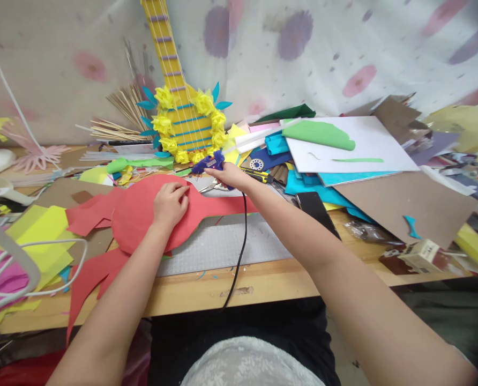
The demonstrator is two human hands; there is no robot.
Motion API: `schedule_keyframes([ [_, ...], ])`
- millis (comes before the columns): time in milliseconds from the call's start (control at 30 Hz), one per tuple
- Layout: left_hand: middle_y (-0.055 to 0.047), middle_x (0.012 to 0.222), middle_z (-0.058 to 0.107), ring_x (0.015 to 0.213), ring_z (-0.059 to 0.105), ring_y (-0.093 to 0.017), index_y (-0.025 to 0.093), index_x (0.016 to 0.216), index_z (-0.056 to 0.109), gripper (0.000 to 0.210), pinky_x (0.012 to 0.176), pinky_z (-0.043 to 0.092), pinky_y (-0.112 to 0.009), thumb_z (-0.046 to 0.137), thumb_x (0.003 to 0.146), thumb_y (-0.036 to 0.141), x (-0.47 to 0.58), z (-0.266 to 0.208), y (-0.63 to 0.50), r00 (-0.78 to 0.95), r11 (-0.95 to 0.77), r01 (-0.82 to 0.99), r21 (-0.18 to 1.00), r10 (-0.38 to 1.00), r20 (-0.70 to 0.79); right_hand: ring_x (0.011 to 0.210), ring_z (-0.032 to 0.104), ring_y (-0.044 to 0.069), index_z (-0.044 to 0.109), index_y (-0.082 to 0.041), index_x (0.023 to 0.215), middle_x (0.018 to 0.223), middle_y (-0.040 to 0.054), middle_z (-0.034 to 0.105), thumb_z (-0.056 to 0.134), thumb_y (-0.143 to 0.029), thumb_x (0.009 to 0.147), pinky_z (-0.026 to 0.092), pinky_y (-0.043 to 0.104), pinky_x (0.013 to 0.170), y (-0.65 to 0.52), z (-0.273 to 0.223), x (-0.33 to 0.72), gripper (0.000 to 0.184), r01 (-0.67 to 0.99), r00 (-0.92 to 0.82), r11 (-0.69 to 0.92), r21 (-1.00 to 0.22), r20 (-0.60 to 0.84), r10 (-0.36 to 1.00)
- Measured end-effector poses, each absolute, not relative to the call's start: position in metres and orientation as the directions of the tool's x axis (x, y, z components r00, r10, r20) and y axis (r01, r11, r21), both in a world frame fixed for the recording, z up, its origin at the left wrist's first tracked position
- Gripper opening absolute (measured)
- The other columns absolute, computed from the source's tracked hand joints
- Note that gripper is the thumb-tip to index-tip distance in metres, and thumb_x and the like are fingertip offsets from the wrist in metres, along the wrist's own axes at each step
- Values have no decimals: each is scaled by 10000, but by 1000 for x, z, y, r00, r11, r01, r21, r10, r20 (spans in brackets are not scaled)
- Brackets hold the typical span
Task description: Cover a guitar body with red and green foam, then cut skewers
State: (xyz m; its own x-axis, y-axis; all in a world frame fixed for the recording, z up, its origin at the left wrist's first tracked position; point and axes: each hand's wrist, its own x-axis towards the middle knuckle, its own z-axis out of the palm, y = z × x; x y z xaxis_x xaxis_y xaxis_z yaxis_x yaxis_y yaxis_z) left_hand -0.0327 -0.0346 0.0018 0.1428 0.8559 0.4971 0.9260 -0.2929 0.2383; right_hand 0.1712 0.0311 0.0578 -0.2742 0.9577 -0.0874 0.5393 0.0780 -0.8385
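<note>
A red paper cutout, with a round body and a narrow neck to the right, lies before me. Bent fingers of my left hand press together on it near its upper right edge; whether a small piece is between them I cannot make out. My right hand is wrapped round a blue-purple hot glue gun, its nozzle pointing left just above the cutout. From its handle a black cord runs down across the neck and over the table edge. Scissors lie partly hidden beneath my right hand.
Behind stands a yellow paper guitar with strings and paper flowers. A grey cutting mat lies beneath the red neck. Right are white board, brown cardboard and a black phone. White cable loops over paper at left.
</note>
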Motion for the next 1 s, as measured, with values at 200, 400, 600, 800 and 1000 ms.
schedule_keyframes([
  [200,-122,1066,598,1017,502,-277,189,1121,663,390,861,420,-413,377,874,283,-28,5,-33,206,-295,945,139,871,446,387,414,39,502,-163,681,580,-4,587,590,-434,840,330,169,369,19,50,188,327,251,-186,-30,-968,-78,979],
  [400,-141,1144,562,1081,455,-303,168,1217,596,439,917,387,-439,343,880,287,-22,9,-33,211,-240,970,41,913,348,390,411,35,521,-165,671,603,-6,603,580,-436,839,340,168,374,12,27,200,324,90,-142,-86,-992,-99,985],
  [600,-151,1200,526,1125,432,-314,170,1266,541,461,965,359,-456,340,870,294,-20,10,-29,200,-215,976,22,939,278,431,447,55,533,-199,725,721,13,660,579,-440,824,385,189,411,6,7,206,264,-29,-57,-129,-991,-127,990],
  [800,-159,1212,511,1143,441,-329,189,1323,482,503,963,366,-482,357,844,280,-21,12,-25,204,-216,976,31,953,224,433,450,64,539,-200,716,730,22,658,576,-409,823,381,204,419,-6,10,218,238,-20,-26,-120,-993,-119,993],
  [1000,-146,1223,522,1154,475,-278,134,1319,426,552,999,395,-421,441,782,262,-32,24,-20,113,-190,954,231,944,309,429,451,69,565,-187,684,680,36,647,588,-469,805,374,206,420,-11,8,239,308,11,23,-101,-995,-101,995],
])
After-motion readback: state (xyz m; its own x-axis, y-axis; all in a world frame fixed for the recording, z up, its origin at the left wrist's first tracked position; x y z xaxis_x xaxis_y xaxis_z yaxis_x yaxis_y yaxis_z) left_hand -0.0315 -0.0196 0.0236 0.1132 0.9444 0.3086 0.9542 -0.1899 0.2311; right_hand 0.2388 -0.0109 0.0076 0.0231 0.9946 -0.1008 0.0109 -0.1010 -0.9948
